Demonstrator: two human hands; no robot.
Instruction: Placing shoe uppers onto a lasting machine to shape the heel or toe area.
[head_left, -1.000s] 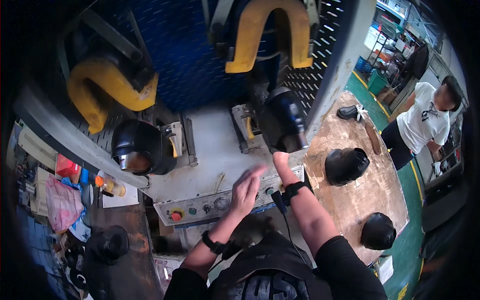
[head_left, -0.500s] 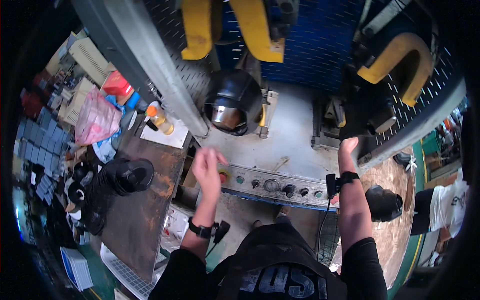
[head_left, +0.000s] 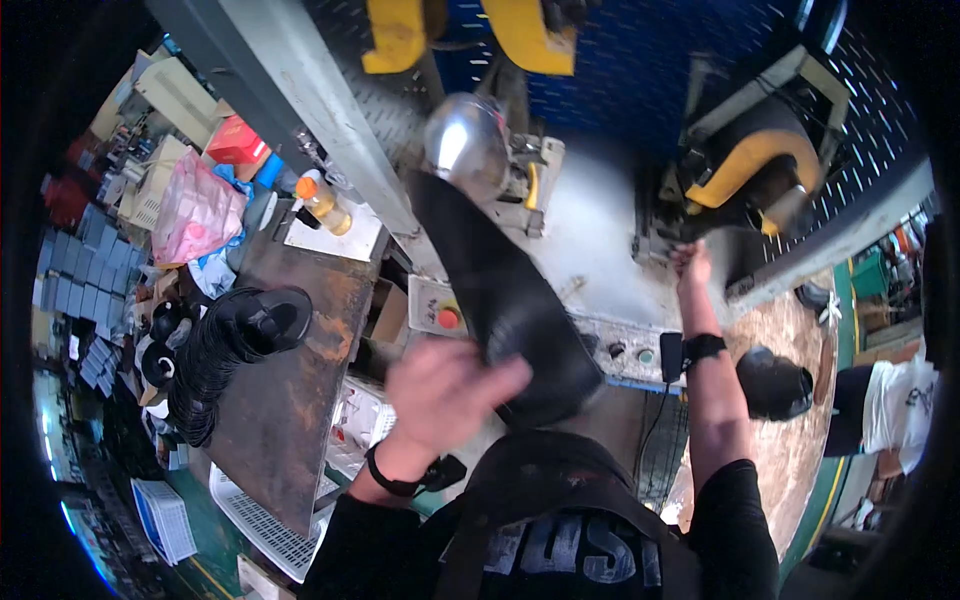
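My left hand (head_left: 450, 392), blurred by motion, is closed on a long black boot upper (head_left: 520, 305), with the thumb across its near end. The upper slants across the control panel (head_left: 632, 352) toward a bare, shiny metal form (head_left: 468, 140) under the left yellow clamp arm (head_left: 530, 40). My right hand (head_left: 692, 265), fingers curled, is at the right station, below the curved yellow arm (head_left: 755, 165). A dark, blurred piece (head_left: 738, 250) lies beside its fingers; whether they grip it is unclear.
To the left, a rusty metal table (head_left: 285, 420) carries a stack of black uppers (head_left: 215, 365) and an orange-capped bottle (head_left: 325, 210). Slanted grey posts (head_left: 310, 110) frame the machine. Another black piece (head_left: 775, 385) lies on the wooden table (head_left: 725, 440) at right; a person in white (head_left: 895, 405) stands beyond.
The black upper has come off the left metal form and toward me with my left hand. The right yellow arm has shifted left and lower, and my right hand has moved slightly up with fingers curled.
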